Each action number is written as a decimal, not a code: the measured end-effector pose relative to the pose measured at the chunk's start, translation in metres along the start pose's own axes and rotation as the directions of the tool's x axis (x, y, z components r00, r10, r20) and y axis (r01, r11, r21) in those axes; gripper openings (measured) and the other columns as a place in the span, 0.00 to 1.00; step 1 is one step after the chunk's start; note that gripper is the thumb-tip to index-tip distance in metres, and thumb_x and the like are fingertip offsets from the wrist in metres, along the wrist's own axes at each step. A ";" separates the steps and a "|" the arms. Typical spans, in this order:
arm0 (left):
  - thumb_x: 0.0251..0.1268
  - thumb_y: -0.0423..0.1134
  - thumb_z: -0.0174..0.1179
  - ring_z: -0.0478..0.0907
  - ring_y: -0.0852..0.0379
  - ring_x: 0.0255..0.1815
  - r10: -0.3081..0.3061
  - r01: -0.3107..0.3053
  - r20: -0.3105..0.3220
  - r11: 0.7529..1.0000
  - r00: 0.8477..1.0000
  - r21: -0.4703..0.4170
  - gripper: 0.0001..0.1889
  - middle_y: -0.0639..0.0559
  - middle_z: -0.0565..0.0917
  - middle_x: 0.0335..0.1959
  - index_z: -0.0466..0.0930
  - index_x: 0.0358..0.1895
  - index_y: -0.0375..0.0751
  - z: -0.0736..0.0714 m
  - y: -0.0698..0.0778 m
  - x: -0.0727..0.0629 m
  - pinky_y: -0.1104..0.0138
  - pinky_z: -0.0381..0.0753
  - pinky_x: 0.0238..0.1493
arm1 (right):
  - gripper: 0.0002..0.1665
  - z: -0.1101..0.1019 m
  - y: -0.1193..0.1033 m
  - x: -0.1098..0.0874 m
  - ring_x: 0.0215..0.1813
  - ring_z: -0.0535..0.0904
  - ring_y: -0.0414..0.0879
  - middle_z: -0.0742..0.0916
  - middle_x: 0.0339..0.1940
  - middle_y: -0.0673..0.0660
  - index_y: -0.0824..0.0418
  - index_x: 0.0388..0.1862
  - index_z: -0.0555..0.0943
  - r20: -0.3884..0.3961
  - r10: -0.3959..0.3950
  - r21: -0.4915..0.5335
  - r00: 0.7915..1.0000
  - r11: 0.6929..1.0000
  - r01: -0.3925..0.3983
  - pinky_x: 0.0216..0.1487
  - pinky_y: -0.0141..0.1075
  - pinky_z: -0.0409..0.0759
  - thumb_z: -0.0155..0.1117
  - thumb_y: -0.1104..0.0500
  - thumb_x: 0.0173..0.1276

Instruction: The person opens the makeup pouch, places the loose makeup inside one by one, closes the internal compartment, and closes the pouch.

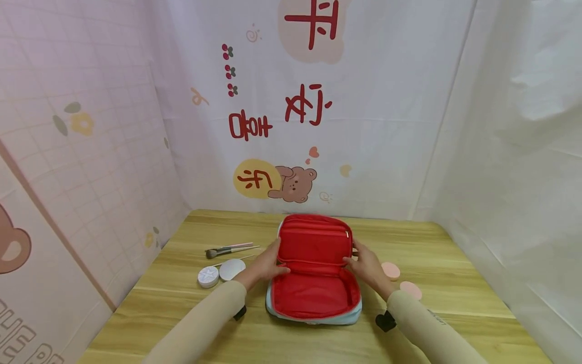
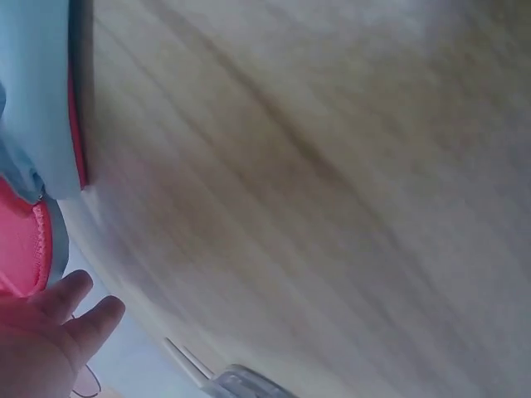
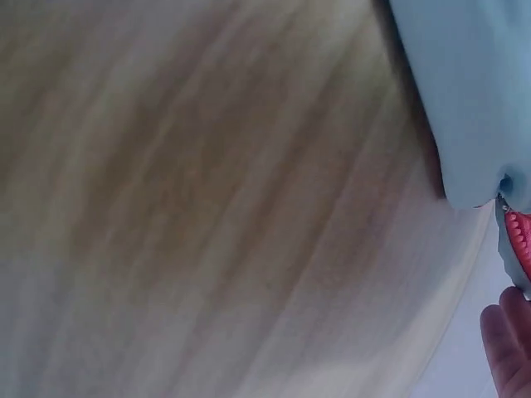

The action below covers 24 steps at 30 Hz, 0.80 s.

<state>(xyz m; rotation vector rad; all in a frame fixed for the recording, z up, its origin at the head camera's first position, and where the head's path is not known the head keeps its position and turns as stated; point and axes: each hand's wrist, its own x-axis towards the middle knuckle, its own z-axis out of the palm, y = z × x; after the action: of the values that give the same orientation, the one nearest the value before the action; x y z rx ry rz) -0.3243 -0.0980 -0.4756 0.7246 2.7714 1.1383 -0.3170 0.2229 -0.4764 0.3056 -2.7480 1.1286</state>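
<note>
A light blue cosmetic bag (image 1: 313, 296) with a red lining lies unzipped on the table, its lid raised at the back. At the lid's left edge my left hand (image 1: 265, 265) holds on, thumb on the red inside. My right hand (image 1: 367, 265) grips the lid's right edge, its thumb also at the front. The left wrist view has the bag's blue side (image 2: 37, 124) and part of the left hand (image 2: 50, 344) by the red lining. In the right wrist view, fingers of the right hand (image 3: 508, 336) meet the lid's rim; the rest is cut off.
Makeup brushes (image 1: 232, 249) lie left of the bag on the wooden table (image 1: 145, 318). Near them are a round white case with a star (image 1: 208, 277) and another round pale case (image 1: 232, 269). Two pink round pads (image 1: 391, 271) lie to the right. Cloth hangs behind and beside the table.
</note>
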 end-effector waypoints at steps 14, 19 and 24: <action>0.59 0.46 0.71 0.55 0.35 0.75 -0.108 0.094 0.141 0.990 0.984 0.101 0.52 0.32 0.48 0.78 0.46 0.78 0.29 0.001 0.005 -0.004 0.47 0.60 0.71 | 0.47 0.006 0.004 0.003 0.56 0.79 0.56 0.82 0.57 0.63 0.68 0.71 0.67 0.189 0.034 -0.076 0.981 0.997 -0.020 0.58 0.54 0.76 0.77 0.53 0.58; 0.59 0.49 0.70 0.56 0.37 0.75 -0.145 0.100 0.172 0.964 0.974 0.248 0.50 0.34 0.50 0.78 0.53 0.76 0.27 0.003 0.002 -0.004 0.48 0.58 0.72 | 0.45 0.006 0.001 0.005 0.52 0.80 0.56 0.84 0.51 0.63 0.73 0.67 0.69 0.239 0.041 -0.153 0.970 0.988 -0.004 0.55 0.53 0.77 0.77 0.52 0.58; 0.60 0.54 0.68 0.54 0.39 0.76 -0.181 0.105 0.195 0.932 0.964 0.346 0.49 0.36 0.49 0.79 0.55 0.75 0.29 0.005 0.001 -0.003 0.46 0.51 0.74 | 0.44 0.006 -0.002 0.006 0.55 0.79 0.60 0.84 0.52 0.65 0.74 0.65 0.69 0.285 0.072 -0.203 0.956 0.979 -0.013 0.57 0.53 0.76 0.76 0.51 0.59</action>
<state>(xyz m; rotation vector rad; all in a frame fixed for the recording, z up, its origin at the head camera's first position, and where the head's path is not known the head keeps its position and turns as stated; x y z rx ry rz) -0.3200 -0.0954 -0.4786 0.6153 2.7911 0.5280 -0.3229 0.2164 -0.4775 0.4179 -3.1090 0.8660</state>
